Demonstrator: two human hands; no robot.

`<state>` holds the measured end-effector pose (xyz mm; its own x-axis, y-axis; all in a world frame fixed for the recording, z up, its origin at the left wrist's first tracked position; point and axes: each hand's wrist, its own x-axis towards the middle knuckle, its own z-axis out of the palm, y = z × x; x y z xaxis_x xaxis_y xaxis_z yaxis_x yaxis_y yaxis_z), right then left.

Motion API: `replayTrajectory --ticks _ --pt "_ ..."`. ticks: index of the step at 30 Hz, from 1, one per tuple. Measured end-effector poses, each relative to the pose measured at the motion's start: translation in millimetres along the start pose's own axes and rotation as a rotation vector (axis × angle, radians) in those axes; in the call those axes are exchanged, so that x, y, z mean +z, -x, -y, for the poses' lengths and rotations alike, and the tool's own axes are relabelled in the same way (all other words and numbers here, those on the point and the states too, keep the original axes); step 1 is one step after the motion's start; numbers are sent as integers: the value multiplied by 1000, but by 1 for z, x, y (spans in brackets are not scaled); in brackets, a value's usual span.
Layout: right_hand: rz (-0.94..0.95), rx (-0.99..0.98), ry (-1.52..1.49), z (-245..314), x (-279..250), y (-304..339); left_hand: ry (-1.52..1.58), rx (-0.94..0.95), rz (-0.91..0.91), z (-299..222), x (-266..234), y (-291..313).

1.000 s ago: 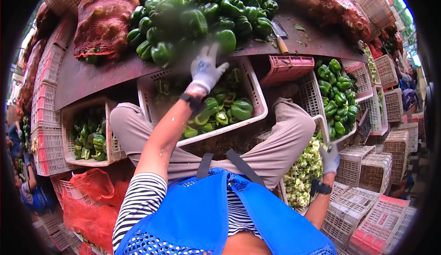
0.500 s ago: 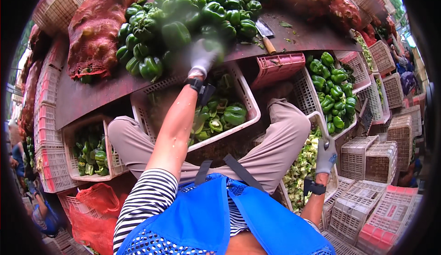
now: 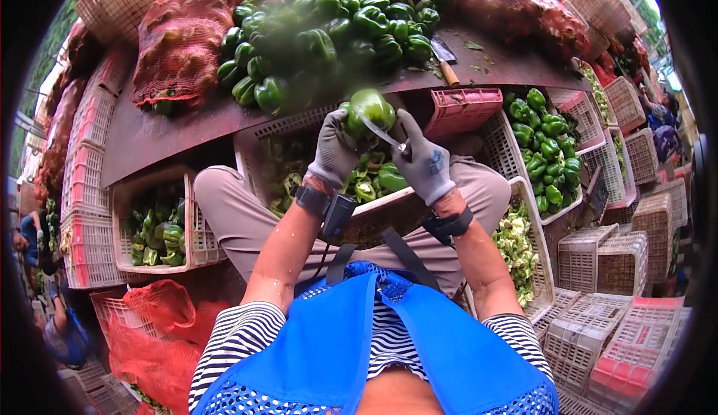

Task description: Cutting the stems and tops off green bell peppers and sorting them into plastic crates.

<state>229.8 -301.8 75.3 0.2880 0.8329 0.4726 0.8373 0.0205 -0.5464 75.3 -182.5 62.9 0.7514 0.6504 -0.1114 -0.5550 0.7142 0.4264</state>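
Note:
My gloved left hand (image 3: 334, 150) is wrapped round a green bell pepper (image 3: 372, 110) above the crate between my knees. In my gloved right hand (image 3: 425, 162) is a small knife (image 3: 381, 132), its blade lying against the pepper's near side. Whether the blade has gone in, I cannot tell. Below both hands the white crate (image 3: 250, 162) holds whole and cut peppers (image 3: 389, 178). Beyond it a large heap of green peppers (image 3: 329, 44) covers the dark table (image 3: 194, 139), partly blurred by a smear.
A cleaver (image 3: 446, 63) with a wooden handle lies on the table. Red mesh sacks (image 3: 183, 37) stand at both sides. Crates of peppers (image 3: 544, 153) flank my knees, and one crate at my right holds pale trimmings (image 3: 514, 243). Stacked crates (image 3: 591, 329) fill the right side.
My left hand has drawn back from the heap with a pepper. My right hand has come up from beside the trimmings crate, bringing the knife to the pepper.

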Motion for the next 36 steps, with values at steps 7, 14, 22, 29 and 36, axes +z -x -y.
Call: replayTrajectory --ticks 7,14,22,29,36 --pt "176 -47 159 9 16 6 0 -11 -64 11 -9 25" --pt "363 113 191 9 39 3 -28 -35 -114 13 -49 24" --pt "451 70 -14 -43 84 7 -34 -121 -267 16 -64 48" --pt "908 213 158 -46 115 1 43 -265 -375 26 -116 51" --pt "928 290 216 -58 131 -3 42 -278 -305 24 -125 53"
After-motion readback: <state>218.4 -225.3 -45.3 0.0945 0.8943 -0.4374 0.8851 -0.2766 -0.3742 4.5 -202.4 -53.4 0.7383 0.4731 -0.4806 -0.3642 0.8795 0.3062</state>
